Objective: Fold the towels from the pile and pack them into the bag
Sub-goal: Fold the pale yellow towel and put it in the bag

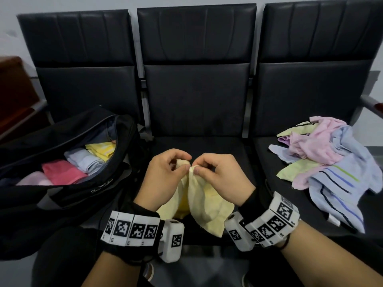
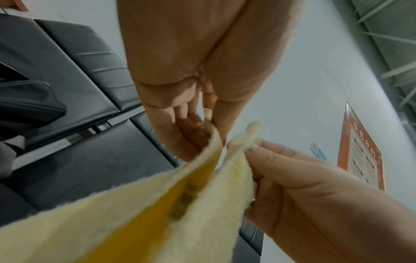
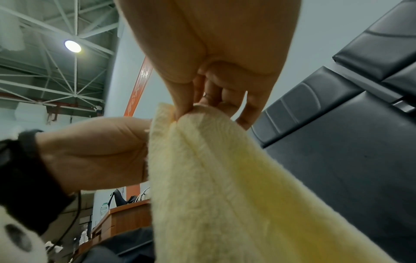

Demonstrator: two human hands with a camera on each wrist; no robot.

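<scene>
A pale yellow towel (image 1: 205, 208) hangs over the middle seat, held up by its top corners. My left hand (image 1: 165, 175) pinches one corner (image 2: 209, 142) between thumb and fingers. My right hand (image 1: 217, 175) pinches the other corner (image 3: 186, 113) right beside it, so the two hands almost touch. The open black bag (image 1: 87, 189) lies on the left seat with several folded towels inside, among them a red one (image 1: 62, 171), a grey one (image 1: 85, 160) and a yellow one (image 1: 101, 150). The pile of loose towels (image 1: 323, 162) sits on the right seat.
Three black padded seats (image 1: 196, 112) stand in a row against a pale wall. A brown wooden desk (image 1: 14, 90) is at the far left. A metal armrest (image 1: 371, 104) juts out at the right edge. My dark-clothed knees (image 1: 68, 251) are below the seat's front edge.
</scene>
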